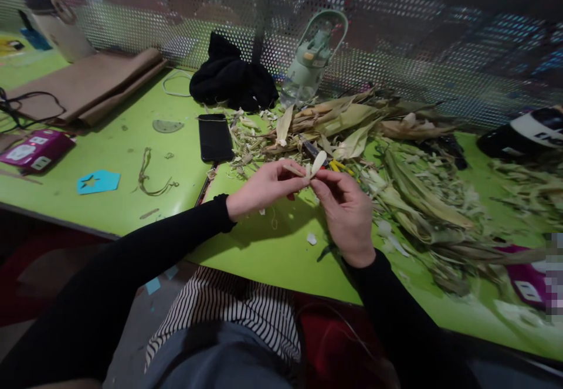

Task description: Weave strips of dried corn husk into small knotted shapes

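Both hands meet over the green table (272, 248), pinching small pale pieces of corn husk (318, 163) that stick up like petals. My left hand (270, 186) comes in from the left, its thumb and fingers closed on the base of the pieces. From the other side, my right hand (347, 210) pinches the same base between thumb and forefinger. The fingers partly hide where the pieces join. Just beyond the hands, a dark-handled tool (311, 149) and some yellow bits (341, 166) lie among husk scraps.
Dried corn husks (352, 120) and shreds spread across the back and right. A phone (215, 137), a black cloth (233, 81) and a green water bottle (308, 60) stand or lie behind. On the left are a blue paper tag (98, 182), a purple power strip (35, 149) and brown paper (94, 81).
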`<action>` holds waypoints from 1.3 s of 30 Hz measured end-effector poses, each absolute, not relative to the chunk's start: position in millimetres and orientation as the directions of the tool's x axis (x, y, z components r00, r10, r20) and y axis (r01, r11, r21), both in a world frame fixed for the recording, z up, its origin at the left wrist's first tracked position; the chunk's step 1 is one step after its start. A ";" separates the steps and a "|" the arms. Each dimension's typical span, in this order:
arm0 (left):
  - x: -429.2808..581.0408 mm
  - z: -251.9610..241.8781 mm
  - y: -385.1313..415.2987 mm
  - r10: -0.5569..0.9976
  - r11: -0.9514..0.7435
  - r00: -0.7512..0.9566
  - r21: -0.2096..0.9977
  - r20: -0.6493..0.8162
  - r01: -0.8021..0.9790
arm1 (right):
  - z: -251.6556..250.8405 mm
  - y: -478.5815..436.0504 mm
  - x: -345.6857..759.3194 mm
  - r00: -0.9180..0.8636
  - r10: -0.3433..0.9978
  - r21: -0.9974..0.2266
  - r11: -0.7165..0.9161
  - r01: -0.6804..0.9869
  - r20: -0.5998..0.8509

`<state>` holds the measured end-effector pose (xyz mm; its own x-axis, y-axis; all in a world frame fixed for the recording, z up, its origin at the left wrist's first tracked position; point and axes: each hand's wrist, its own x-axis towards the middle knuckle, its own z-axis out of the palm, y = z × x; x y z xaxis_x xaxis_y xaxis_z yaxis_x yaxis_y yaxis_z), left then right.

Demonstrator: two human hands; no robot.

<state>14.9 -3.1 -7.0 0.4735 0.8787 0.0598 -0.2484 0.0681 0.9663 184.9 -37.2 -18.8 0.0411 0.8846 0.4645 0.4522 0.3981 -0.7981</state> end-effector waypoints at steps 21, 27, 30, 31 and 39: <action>11.3 4.9 -6.9 0.851 -0.082 0.522 0.996 0.061 0.018 | -19.5 -40.8 185.6 -0.009 0.843 -0.723 0.468 0.508 0.539; 8.8 10.9 -7.4 0.840 -0.029 0.542 0.999 0.011 0.024 | -12.8 -43.2 186.0 -0.097 0.808 -0.643 0.530 0.553 0.582; 8.7 11.4 -8.4 0.832 -0.015 0.554 0.995 -0.040 0.094 | -10.1 -43.5 185.8 -0.112 0.785 -0.588 0.542 0.600 0.609; 8.7 11.2 -8.9 0.823 -0.015 0.565 0.993 -0.054 0.117 | -10.1 -43.3 185.8 -0.118 0.782 -0.576 0.543 0.611 0.613; 8.7 6.6 -9.3 0.773 -0.087 0.630 0.971 -0.076 0.224 | -12.8 -41.6 186.2 -0.138 0.812 -0.630 0.535 0.563 0.566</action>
